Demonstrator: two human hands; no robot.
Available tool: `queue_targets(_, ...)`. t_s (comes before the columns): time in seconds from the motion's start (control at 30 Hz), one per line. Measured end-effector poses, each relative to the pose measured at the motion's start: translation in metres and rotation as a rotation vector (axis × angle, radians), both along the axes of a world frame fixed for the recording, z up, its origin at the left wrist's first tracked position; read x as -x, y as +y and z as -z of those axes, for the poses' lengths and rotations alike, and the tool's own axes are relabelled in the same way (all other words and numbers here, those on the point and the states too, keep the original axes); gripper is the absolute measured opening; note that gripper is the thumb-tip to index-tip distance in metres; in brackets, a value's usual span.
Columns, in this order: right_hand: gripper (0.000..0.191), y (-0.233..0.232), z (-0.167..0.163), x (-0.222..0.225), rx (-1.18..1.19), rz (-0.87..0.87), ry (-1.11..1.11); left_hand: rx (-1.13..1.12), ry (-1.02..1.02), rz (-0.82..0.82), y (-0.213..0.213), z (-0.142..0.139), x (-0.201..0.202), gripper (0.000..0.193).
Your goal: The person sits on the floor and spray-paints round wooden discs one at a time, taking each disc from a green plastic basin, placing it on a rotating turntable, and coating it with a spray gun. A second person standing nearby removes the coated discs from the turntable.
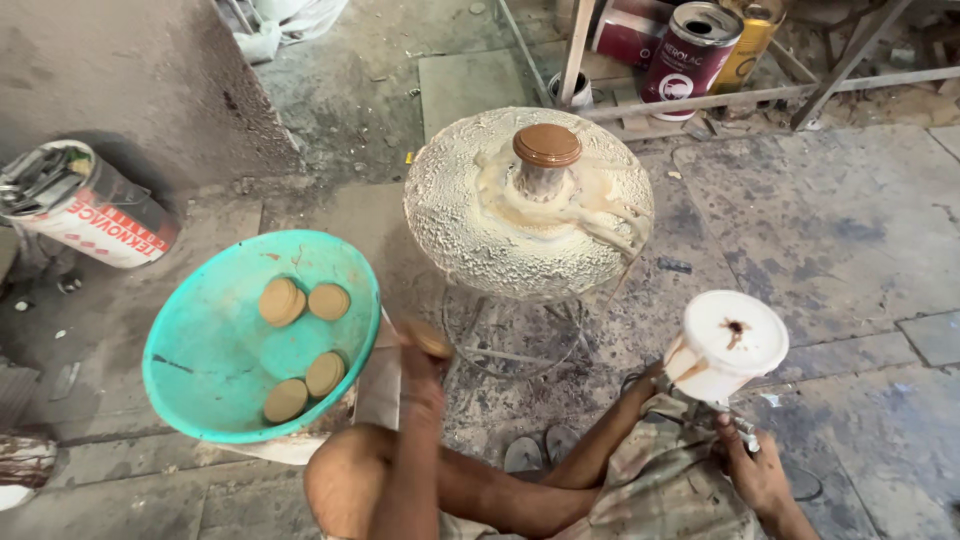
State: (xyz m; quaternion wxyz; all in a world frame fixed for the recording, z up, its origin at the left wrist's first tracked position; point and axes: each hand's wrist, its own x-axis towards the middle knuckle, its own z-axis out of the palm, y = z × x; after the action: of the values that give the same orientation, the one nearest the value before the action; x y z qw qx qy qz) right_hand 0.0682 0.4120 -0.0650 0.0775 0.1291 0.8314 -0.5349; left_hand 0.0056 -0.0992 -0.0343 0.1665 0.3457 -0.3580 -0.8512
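Head view, contents logged: crusted round stand (470, 220) with one coated brown disc (547, 145) mounted on top; teal basin (200, 370) where four uncoated discs (303, 300) were left. Left hand (425, 362) was closed around another disc (432, 341); right hand (752, 472) was wrapped around a spray gun (722, 348).

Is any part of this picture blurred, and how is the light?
Head view: soft, even daylight with no hard shadows or glare; the left hand with its brown disc is motion-blurred; the turquoise basin, the crusted stand and the right hand look sharp; edges bend slightly, as with a wide lens.
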Motion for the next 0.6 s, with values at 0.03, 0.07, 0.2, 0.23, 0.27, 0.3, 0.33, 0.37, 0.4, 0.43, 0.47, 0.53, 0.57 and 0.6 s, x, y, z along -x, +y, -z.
queue_targets(0.03,0.053,0.001,0.0,-0.004,0.078,-0.074,0.018,0.074,-0.018,0.043,0.027,0.014,-0.014,0.077)
queue_targets(0.07,0.053,0.0,-0.001,-0.006,0.156,-0.146,0.04,0.141,-0.067,0.152,0.055,0.028,-0.03,0.082)
queue_targets(0.2,0.058,-0.009,-0.009,-0.02,0.034,-0.181,-0.047,-0.023,-0.051,0.541,0.127,0.066,-0.039,0.087)
queue_targets(0.23,0.057,-0.014,-0.012,-0.022,0.069,-0.195,-0.079,0.01,-0.05,0.565,0.138,0.071,-0.041,0.085)
queue_targets(0.27,0.057,-0.019,-0.015,-0.023,0.105,-0.208,-0.108,-0.003,-0.026,0.572,0.144,0.073,-0.04,0.083)
queue_targets(0.3,0.056,-0.023,-0.019,-0.023,0.142,-0.221,-0.136,-0.03,0.003,0.567,0.149,0.073,-0.039,0.081)
queue_targets(0.33,0.056,-0.026,-0.024,-0.021,0.097,-0.241,-0.134,-0.054,0.033,0.562,0.151,0.07,-0.038,0.079)
queue_targets(0.37,0.055,-0.028,-0.03,-0.017,0.052,-0.26,-0.131,-0.081,0.065,0.556,0.151,0.069,-0.038,0.078)
queue_targets(0.4,0.055,-0.03,-0.034,-0.014,0.009,-0.277,-0.128,-0.102,0.099,0.556,0.151,0.068,-0.037,0.076)
queue_targets(0.43,0.056,-0.03,-0.038,-0.01,-0.02,-0.267,-0.06,-0.122,0.133,0.552,0.148,0.065,-0.036,0.074)
queue_targets(0.47,0.056,-0.029,-0.042,-0.006,-0.051,-0.26,0.004,-0.136,0.163,0.552,0.148,0.063,-0.038,0.072)
queue_targets(0.53,0.056,-0.028,-0.045,-0.002,-0.115,-0.239,0.064,-0.162,0.224,0.557,0.145,0.059,-0.037,0.068)
queue_targets(0.57,0.055,-0.025,-0.046,0.001,-0.154,-0.231,0.06,-0.176,0.252,0.551,0.142,0.057,-0.036,0.066)
queue_targets(0.6,0.054,-0.022,-0.046,0.002,-0.195,-0.225,0.053,-0.187,0.28,0.55,0.142,0.057,-0.036,0.064)
